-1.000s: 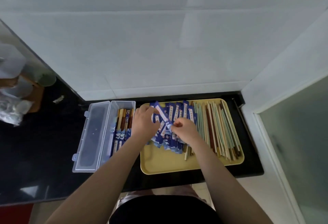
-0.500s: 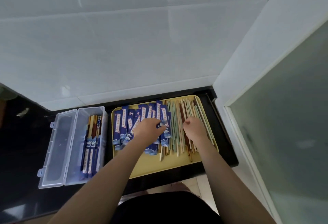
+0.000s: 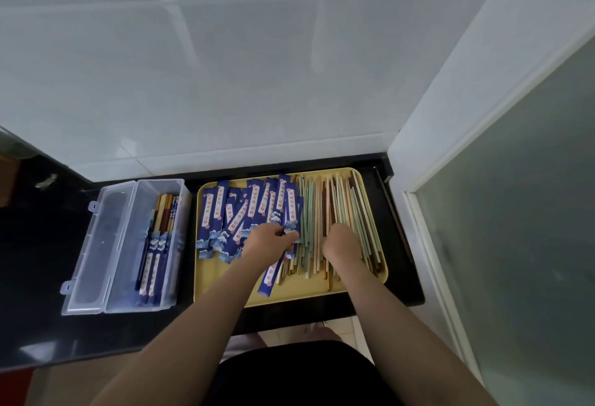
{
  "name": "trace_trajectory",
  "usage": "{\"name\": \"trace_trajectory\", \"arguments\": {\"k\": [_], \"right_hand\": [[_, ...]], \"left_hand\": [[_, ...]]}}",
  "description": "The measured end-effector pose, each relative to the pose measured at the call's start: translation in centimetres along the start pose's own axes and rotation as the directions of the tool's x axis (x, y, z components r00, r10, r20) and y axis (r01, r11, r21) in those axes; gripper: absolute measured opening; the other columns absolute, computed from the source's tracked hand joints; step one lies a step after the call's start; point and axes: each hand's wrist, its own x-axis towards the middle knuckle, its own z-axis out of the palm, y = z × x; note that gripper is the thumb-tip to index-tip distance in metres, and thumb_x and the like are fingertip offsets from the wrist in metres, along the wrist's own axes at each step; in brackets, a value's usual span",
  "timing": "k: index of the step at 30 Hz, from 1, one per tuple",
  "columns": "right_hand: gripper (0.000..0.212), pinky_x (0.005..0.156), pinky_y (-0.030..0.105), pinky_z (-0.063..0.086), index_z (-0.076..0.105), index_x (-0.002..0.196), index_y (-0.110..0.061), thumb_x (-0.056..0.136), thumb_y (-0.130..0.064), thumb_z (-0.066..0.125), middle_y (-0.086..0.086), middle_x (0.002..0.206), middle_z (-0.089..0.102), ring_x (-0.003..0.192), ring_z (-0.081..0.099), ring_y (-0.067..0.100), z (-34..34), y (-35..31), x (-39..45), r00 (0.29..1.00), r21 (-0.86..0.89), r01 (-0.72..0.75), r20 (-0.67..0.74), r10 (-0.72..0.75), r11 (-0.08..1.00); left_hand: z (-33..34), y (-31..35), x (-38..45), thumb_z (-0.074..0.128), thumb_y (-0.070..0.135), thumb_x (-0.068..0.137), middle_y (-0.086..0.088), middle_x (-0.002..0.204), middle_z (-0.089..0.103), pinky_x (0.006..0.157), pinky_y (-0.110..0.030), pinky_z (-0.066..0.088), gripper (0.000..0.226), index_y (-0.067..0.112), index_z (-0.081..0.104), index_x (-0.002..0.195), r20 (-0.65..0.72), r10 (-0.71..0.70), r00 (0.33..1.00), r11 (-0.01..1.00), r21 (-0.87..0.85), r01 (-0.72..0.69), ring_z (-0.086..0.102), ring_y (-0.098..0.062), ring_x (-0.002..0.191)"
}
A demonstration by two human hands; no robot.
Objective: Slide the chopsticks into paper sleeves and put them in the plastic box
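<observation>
A black counter (image 3: 38, 277) carries a yellow tray (image 3: 231, 286) near its right end and a clear plastic box (image 3: 128, 304) just beside the tray's left edge. The box stands open, with its lid (image 3: 96, 244) folded flat to the left. Inside the box, along its right wall, lie several sleeved chopsticks (image 3: 157, 244), their bare ends toward the wall and the blue sleeves toward the counter's front edge. On the tray's left half lies a spread of blue paper sleeves (image 3: 231, 212), overlapping and fanned from the back edge toward the middle. On the tray's right half lie the loose chopsticks (image 3: 341, 206), green, cream and dark red, roughly parallel and running from the back edge to the front edge. The left hand (image 3: 269, 241) rests at the boundary of the 2 piles, fingers curled and pinching 1 blue sleeve (image 3: 272, 277) whose lower end points toward the tray's front edge. The right hand (image 3: 341, 243) lies on the loose chopsticks with its fingers curled downward into them; the grip itself is hidden, so its state cannot be told.
</observation>
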Motion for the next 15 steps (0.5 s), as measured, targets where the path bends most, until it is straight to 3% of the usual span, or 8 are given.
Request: {"name": "trace_trajectory", "arguments": {"k": [4,8,10,12,15], "right_hand": [[0.006,0.065,0.026,0.048,0.061,0.097,-0.015,0.099,-0.02,0.06,0.003,0.09,0.063,0.076,0.062,0.015,-0.2,0.5,0.0,0.999,0.144,-0.033,0.024,0.03,0.989],[0.004,0.068,0.026,0.052,0.06,0.101,-0.017,0.1,-0.02,0.059,0.001,0.093,0.064,0.078,0.063,0.012,-1.0,1.0,-0.1,0.998,0.267,0.063,0.009,-0.068,0.962],[0.019,0.067,0.027,0.056,0.053,0.114,-0.026,0.1,-0.015,0.06,0.0,0.094,0.064,0.077,0.066,0.011,-2.1,1.0,-0.5,0.99,0.394,0.127,0.001,-0.139,0.91],[0.044,0.055,0.021,0.051,0.046,0.129,-0.041,0.1,-0.012,0.06,0.003,0.092,0.067,0.067,0.065,0.01,-3.5,0.8,-1.1,0.98,0.517,0.164,0.014,-0.2,0.84],[0.023,0.053,0.017,0.051,0.063,0.119,-0.028,0.101,-0.014,0.058,0.002,0.094,0.071,0.06,0.065,0.006,-6.0,0.0,-1.7,0.954,0.518,0.251,0.011,-0.3,0.818]], "left_hand": [[0.0,-0.1,-0.3,0.061,0.041,0.096,0.003,0.077,0.076,0.06,-0.03,0.051,0.031,0.011,0.068,0.09,0.007,-0.014,1.0,0.995,-0.099,0.014,0.074,-0.025,0.076],[0.1,0.0,-0.2,0.06,0.037,0.097,0.001,0.076,0.076,0.063,-0.033,0.052,0.032,0.007,0.069,0.091,0.019,-0.04,0.999,0.972,-0.229,0.044,0.074,-0.027,0.076],[0.2,0.6,-0.5,0.06,0.03,0.099,-0.005,0.081,0.076,0.054,-0.023,0.05,0.026,0.006,0.068,0.092,0.008,-0.04,0.999,0.959,-0.282,0.041,0.072,-0.024,0.068],[0.4,1.1,-0.8,0.061,0.02,0.098,-0.014,0.086,0.073,0.052,-0.021,0.053,0.02,0.002,0.068,0.096,0.022,-0.041,0.999,0.931,-0.363,0.046,0.065,-0.02,0.063],[0.6,1.2,-0.7,0.064,0.014,0.096,-0.019,0.085,0.07,0.068,-0.036,0.06,0.014,0.0,0.064,0.098,0.014,-0.021,1.0,0.94,-0.34,0.025,0.065,-0.021,0.064]]}}
